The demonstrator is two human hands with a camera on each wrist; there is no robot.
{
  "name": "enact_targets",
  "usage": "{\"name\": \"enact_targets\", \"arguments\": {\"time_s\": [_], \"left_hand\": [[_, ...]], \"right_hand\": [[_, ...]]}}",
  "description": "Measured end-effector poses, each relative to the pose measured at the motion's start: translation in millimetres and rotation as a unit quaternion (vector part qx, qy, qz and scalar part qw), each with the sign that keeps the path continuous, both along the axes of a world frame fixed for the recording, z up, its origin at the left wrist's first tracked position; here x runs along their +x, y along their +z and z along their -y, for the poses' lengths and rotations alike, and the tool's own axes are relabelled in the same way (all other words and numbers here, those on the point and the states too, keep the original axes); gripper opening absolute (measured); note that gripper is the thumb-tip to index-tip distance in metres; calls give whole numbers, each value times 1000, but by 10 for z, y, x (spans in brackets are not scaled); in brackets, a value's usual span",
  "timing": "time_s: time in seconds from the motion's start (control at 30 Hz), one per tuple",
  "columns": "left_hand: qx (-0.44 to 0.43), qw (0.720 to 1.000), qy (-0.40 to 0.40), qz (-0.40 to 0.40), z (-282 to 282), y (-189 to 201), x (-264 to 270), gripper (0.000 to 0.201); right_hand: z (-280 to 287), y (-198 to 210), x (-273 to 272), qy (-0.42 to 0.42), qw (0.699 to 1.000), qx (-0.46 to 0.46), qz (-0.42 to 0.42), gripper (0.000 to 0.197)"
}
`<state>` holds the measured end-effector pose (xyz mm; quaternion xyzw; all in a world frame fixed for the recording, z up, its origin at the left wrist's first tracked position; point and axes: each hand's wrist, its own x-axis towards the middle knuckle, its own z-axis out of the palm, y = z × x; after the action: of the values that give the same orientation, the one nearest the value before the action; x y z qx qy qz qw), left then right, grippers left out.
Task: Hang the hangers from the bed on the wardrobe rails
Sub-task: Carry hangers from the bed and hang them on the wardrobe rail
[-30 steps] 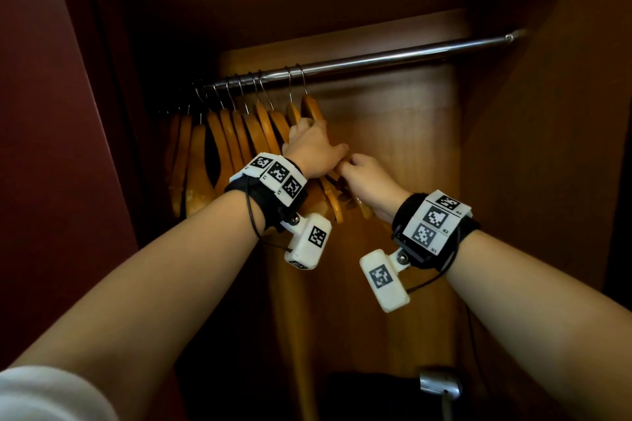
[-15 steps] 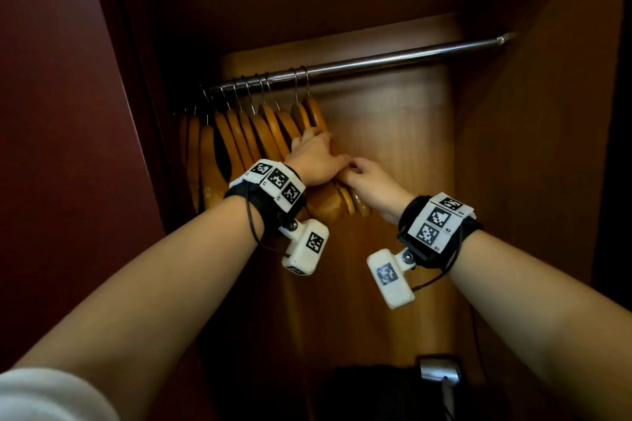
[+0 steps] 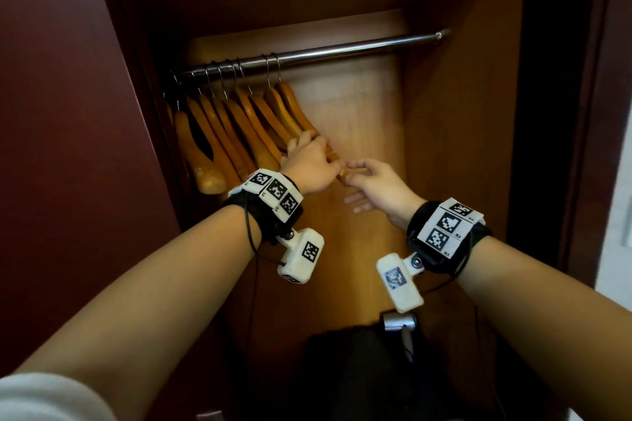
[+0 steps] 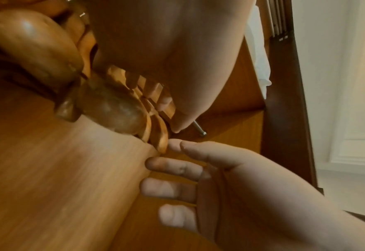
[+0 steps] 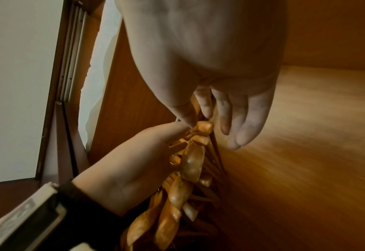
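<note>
Inside the wardrobe now, and the hangers [image 3: 246, 126] are up on the rail [image 3: 307, 53], bunched at its left end, hooks over the metal, wooden arms fanning down toward the hands; I count about eight hooks on the bar, though the leftmost ones sit in shadow and overlap, so take that as near enough; one rail in view, its right half bare.

The left hand [image 3: 309, 166] is curled over the lower ends of the rightmost hangers, fingers wrapped round the wood, gripping the bundle together; the wrist view from the right shows its thumb pressed at the tip of the end hanger; the right hand [image 3: 374, 186] is just beside it, thumb and forefinger at that same tip [image 3: 343, 175], touching or lightly pinching, I cannot tell which; the other fingers hang straight and spread, holding nothing.

So where does that leave the job; judging from this, the hanging itself looks done for this batch, every hanger in sight is on the rail and neither hand carries a loose one; what the hands are at reads as tidying, squaring the row; whether more hangers wait on the bed cannot be said, the bed is out of view; a dark bag [image 3: 369, 369] sits on the wardrobe floor below.
</note>
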<state>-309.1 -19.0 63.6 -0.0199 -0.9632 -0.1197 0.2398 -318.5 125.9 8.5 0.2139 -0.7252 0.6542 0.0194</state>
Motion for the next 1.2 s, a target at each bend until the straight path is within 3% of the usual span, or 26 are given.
{"name": "enact_targets", "arguments": {"time_s": [0.27,0.53,0.87,1.07,1.2], "left_hand": [[13,999,-37,-29,-235,-461,369,52],[55,991,-121,30,-813,-887,727,44],[53,960,-261,85,-2306,-1113,1461,43],[35,928,-345,138,-3599,-1329,2363,45],[11,895,-421,149,-4509,-1511,3107,43]], "right_hand": [[-326,-438,588,-56,998,9,35,33],[-920,-817,1117,-129,988,19,79,34],[-2338,-963,2216,-232,967,-4,101,33],[-3433,-1155,3401,-341,931,-6,131,27],[-4167,-1285,4353,-411,898,-14,159,35]]}}
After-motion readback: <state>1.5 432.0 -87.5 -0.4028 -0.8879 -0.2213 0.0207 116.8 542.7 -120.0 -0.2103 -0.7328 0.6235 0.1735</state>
